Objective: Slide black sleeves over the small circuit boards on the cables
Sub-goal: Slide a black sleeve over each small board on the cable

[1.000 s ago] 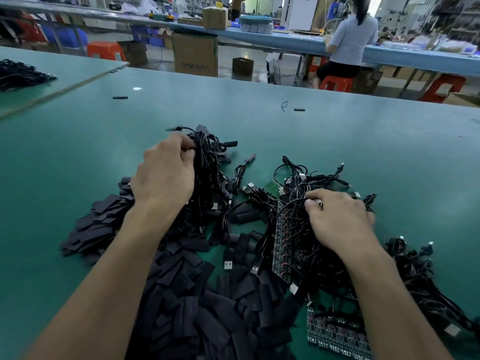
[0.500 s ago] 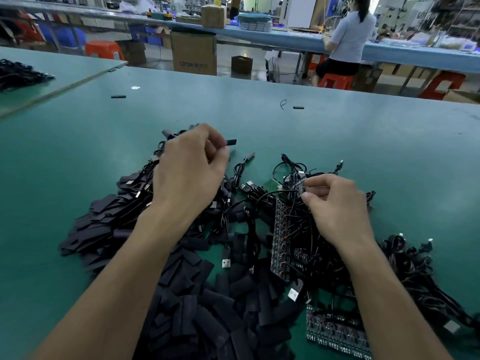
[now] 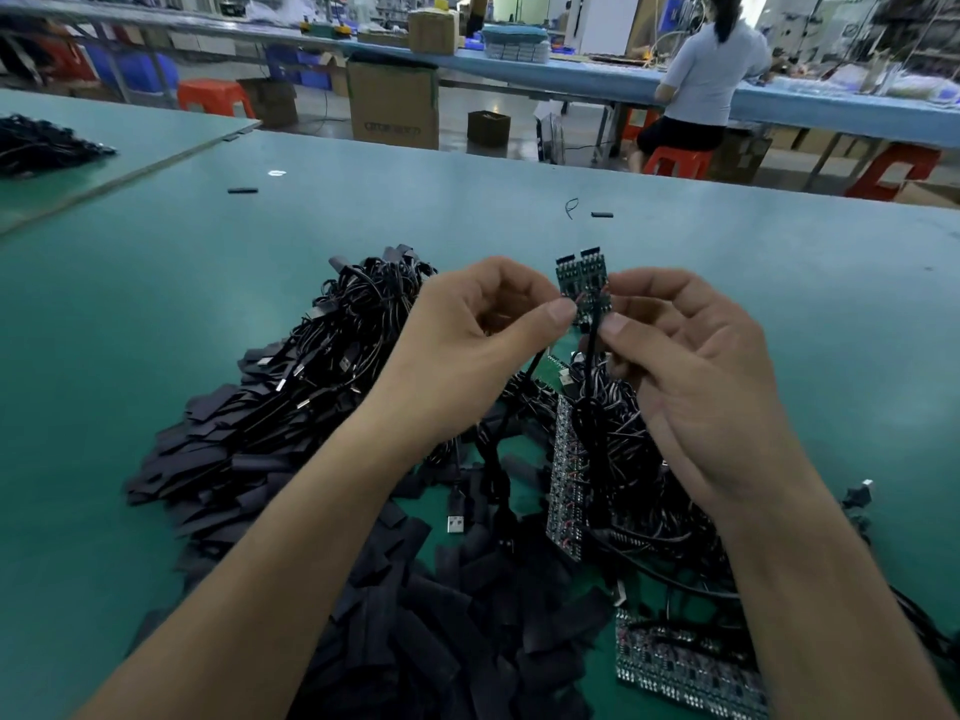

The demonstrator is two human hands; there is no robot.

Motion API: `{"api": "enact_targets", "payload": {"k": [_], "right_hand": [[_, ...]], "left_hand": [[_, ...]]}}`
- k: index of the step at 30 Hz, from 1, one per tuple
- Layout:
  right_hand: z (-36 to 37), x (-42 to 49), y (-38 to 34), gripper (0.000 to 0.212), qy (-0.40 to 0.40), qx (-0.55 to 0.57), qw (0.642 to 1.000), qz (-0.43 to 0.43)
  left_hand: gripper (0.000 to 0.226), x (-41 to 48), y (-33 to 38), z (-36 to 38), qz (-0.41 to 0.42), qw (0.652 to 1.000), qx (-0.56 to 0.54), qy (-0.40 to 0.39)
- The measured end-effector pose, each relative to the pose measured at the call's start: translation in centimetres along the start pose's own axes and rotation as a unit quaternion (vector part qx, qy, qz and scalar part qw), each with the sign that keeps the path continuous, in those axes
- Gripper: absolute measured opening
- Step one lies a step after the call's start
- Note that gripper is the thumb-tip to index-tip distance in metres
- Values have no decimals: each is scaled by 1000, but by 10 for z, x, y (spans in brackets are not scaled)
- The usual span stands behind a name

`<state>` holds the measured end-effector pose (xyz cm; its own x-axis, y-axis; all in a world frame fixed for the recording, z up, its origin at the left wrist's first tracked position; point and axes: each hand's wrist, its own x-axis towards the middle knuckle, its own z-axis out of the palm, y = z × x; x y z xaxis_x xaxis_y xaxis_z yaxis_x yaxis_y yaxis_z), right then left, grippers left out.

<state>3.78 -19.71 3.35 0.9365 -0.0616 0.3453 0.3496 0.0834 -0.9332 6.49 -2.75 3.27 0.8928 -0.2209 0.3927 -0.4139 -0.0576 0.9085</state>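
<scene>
- A wide teal-green work table point(image 3: 156, 356) fills the view; a pale-blue bench point(image 3: 571, 70) crosses twelve o'clock, and a person in a light shirt point(image 3: 711, 70) sits at it at one o'clock, back turned, on an orange plastic stool point(image 3: 675, 161).
- A heap of flat black sleeves point(image 3: 415, 641) spreads from nine o'clock round to six o'clock; it lies loose on the table, partly under the left forearm.
- A tangle of thin black cables with silver USB plugs point(image 3: 353, 324) sits at ten o'clock of centre, overlapping the heap's far edge; more such cables lie under the right wrist toward four o'clock.
- The left hand point(image 3: 467, 345) is raised just left of centre, fingers curled; its thumb and forefinger pinch the left edge of the held boards.
- The right hand point(image 3: 691, 376) is at three o'clock of it, also curled; its thumb and forefinger pinch the boards' right side.
- A long dark panel of joined circuit boards point(image 3: 563, 485) stands on edge among the cables at five o'clock of centre; a second panel point(image 3: 685, 672) lies flat near the bottom edge.
- A pair of small green circuit boards point(image 3: 579, 275) is held upright between the two sets of fingertips, above the table at centre, bare; a black cable point(image 3: 589, 356) hangs from it into the tangle.
- A short stray black sleeve point(image 3: 242, 190) lies alone at eleven o'clock; another point(image 3: 601, 215) lies at twelve o'clock.
</scene>
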Motion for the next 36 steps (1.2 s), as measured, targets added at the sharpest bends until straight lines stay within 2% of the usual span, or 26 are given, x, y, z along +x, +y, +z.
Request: {"api": "enact_targets", "payload": {"k": [4,11,20,25,27,29,30,31,33,34,36], "right_hand": [[2,-1,-2,20,-9,-19,1000,3],[7,-4,-5,4,-15,-25,999,-18],[12,-5,-4,21,-19,111,991,71],[9,-4,-3,18,-38,157,980,120],[7,-4,-3,26,-48,166,976,135],[7,-4,-4,44,-59,194,966,160],[6,-3,-5,45,-66,206,962,167],[6,-3,-5,36,-69,207,961,170],[3,-1,-4,9,-39,198,964,175],[2,0,-2,7,-7,182,968,173],[0,2,4,13,75,77,983,152]], "left_hand": [[8,0,2,-1,1,1000,-26,1],[11,-2,6,4,11,998,-51,-33],[10,-2,6,4,-49,981,-174,-63],[14,-1,4,0,-69,972,-205,-95],[15,-2,3,1,-81,968,-215,-102],[15,-2,4,2,-94,961,-236,-106],[16,-2,5,2,-98,959,-245,-106],[16,-2,5,1,-99,957,-251,-102],[14,0,8,-2,-95,954,-269,-86],[11,0,9,-4,-90,952,-284,-71],[7,1,10,-8,-71,947,-311,-30]]}}
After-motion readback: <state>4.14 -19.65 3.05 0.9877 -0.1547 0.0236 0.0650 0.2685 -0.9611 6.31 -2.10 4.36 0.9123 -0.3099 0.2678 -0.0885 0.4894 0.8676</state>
